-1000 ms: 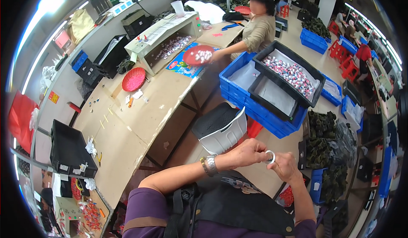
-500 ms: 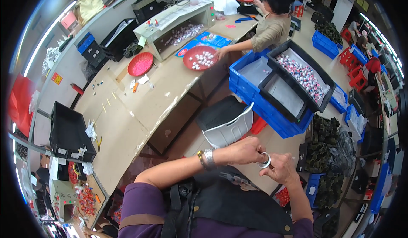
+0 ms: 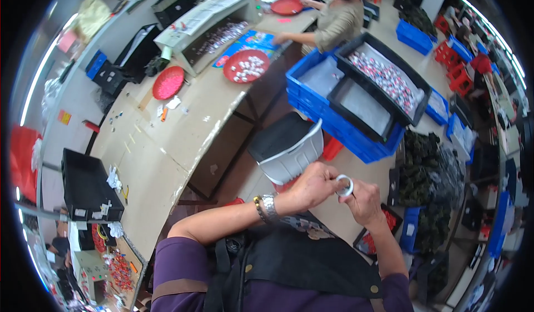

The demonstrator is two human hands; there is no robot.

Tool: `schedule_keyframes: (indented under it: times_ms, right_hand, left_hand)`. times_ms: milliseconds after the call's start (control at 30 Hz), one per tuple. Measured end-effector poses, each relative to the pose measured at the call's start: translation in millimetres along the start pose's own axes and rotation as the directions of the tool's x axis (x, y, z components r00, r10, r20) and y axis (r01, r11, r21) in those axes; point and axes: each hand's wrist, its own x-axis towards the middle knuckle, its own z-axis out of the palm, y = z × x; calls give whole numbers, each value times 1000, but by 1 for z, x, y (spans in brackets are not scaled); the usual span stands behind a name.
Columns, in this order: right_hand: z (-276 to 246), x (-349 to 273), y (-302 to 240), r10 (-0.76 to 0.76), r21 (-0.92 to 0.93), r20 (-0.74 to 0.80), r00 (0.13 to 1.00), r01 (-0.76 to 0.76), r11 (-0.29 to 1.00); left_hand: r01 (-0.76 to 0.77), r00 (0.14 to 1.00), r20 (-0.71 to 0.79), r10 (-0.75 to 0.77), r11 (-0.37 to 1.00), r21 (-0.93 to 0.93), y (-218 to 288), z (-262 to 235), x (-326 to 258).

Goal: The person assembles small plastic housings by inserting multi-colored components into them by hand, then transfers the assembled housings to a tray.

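Note:
In front of my body, both hands meet at a small white ring, which looks like a roll of tape. My left hand is closed, its thumb and fingers pinched at the ring's left side; a watch and a beaded bracelet circle that wrist. My right hand grips the ring's right side between thumb and curled fingers. Whether a strip is pulled from the ring is too small to see. Just beyond my hands stands a grey-white chair with a black seat.
A long bench runs along the left, bearing red bowls of white and pink pieces and a box-like machine. A co-worker stands at its far end. Stacked blue crates and black trays stand ahead right.
The whole view has shifted, and my hands sit slightly higher in it, still at the ring. The co-worker's hand has left the bowl of white pieces and is over the blue sheet.

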Motion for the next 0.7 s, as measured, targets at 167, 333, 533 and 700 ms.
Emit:
schedule_keyframes:
  times_ms: [167,333,533,700]
  right_hand:
    - [4,14,0,-39,21,-90,995,41,999]
    - [4,18,7,56,-34,-6,998,-56,998]
    - [9,13,5,123,47,-86,989,-119,992]
    - [11,10,5,111,10,-125,986,-110,994]
  left_hand:
    - [36,993,-111,-40,998,-43,14,-3,0]
    - [72,986,-139,-96,983,-168,6,-2,7]
    - [-10,985,-174,-21,984,-178,2,5,7]
    - [-21,980,-200,-5,991,-129,1,7,7]
